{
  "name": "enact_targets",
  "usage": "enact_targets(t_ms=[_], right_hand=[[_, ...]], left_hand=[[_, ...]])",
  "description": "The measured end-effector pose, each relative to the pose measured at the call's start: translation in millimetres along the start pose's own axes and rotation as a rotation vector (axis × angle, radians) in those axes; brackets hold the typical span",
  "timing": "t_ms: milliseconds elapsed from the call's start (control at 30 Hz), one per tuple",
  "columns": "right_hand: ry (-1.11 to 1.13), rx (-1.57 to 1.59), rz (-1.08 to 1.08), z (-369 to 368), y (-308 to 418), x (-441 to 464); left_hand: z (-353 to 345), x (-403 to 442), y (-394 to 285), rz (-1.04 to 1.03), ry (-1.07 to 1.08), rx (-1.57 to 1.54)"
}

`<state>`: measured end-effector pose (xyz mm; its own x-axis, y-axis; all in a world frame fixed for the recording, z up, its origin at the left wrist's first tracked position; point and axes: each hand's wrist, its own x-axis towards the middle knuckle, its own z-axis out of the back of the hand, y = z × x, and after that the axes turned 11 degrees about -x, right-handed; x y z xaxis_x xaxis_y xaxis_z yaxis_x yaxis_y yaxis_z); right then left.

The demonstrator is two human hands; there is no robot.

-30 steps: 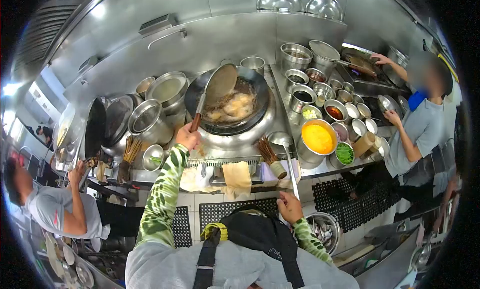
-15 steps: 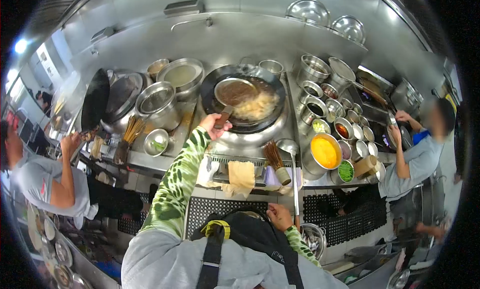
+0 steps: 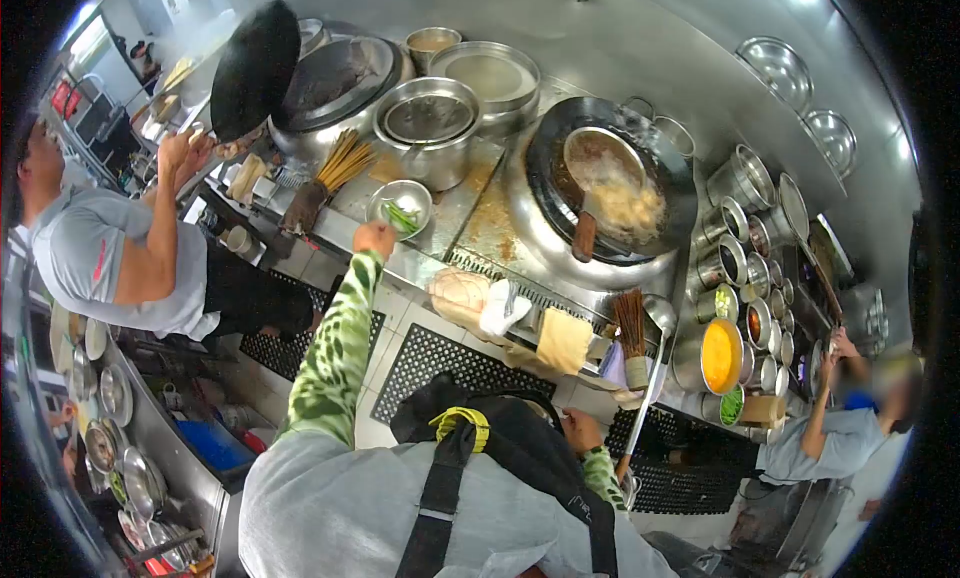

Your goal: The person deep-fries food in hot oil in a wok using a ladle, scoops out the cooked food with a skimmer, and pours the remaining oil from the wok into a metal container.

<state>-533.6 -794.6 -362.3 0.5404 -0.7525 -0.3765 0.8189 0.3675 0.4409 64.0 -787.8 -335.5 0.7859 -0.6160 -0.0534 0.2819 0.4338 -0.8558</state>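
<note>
My left hand (image 3: 375,240) is closed at the near rim of a small metal bowl (image 3: 416,196). Green vegetable pieces (image 3: 402,216) lie inside it. To the right, a strainer (image 3: 604,160) rests in the black wok (image 3: 545,148), its wooden handle (image 3: 585,238) sticking out over the near rim with no hand on it. Pale food (image 3: 628,210) bubbles in the dark oil beside the strainer. My right hand (image 3: 582,430) hangs low by my apron with curled fingers, and nothing shows in it. A long-handled ladle (image 3: 658,316) leans near that hand.
Bamboo brushes (image 3: 345,163) stand left of the bowl, and a stacked pot (image 3: 428,148) behind it. Folded cloths (image 3: 565,340) lie along the counter edge. Sauce containers (image 3: 722,356) crowd the right side. Co-workers stand at left (image 3: 120,248) and right (image 3: 835,443).
My left hand has let go of the strainer's handle and moved left to the small bowl. The strainer stays in the wok. The view has turned left; my right hand stays low by the apron.
</note>
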Motion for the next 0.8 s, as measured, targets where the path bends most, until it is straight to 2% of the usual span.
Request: enact_targets(t_ms=[67, 167, 233, 367, 400, 433, 500, 533, 633, 667, 700, 767, 800], right_hand=[[0.005, -0.067, 0.015, 7, 11, 13], [-0.064, -0.117, 0.032, 12, 15, 30], [-0.091, -0.117, 0.01, 22, 30, 31], [-0.029, -0.034, -0.16, 24, 43, 10], [-0.039, -0.094, -0.112, 15, 33, 4], [-0.037, -0.081, -0.134, 5, 23, -3], [-0.027, -0.045, -0.169, -19, 6, -18], [0.027, 0.022, -0.225, -39, -13, -24], [0.193, -0.138, -0.31, -72, -45, -33], [0.109, -0.11, -0.221, -118, -88, -31], [0.127, -0.129, -0.215, -107, -76, -31], [0.158, -0.169, -0.204, -78, -53, -32], [0.091, -0.11, -0.112, -103, -73, -25]], left_hand=[[-9, 33, -1, -0.017, -0.104, 0.345], [-16, 65, -20, 0.107, 0.039, 0.394], [-44, 114, 15, 0.06, 0.211, 0.689], [-48, 105, 0, 0.152, 0.113, 0.479], [-50, 111, -7, 0.269, 0.204, 0.492], [-44, 102, -22, 0.221, 0.231, 0.536], [-60, 120, 4, 0.233, 0.317, 0.423], [-79, 136, 21, 0.223, 0.32, 0.538], [-73, 120, 10, 0.145, 0.461, 0.672], [-68, 108, 1, 0.12, 0.413, 0.633], [-80, 119, 20, 0.18, 0.309, 0.528], [-81, 116, 38, -0.023, 0.247, 0.499], [-74, 114, 30, -0.005, 0.334, 0.573]])
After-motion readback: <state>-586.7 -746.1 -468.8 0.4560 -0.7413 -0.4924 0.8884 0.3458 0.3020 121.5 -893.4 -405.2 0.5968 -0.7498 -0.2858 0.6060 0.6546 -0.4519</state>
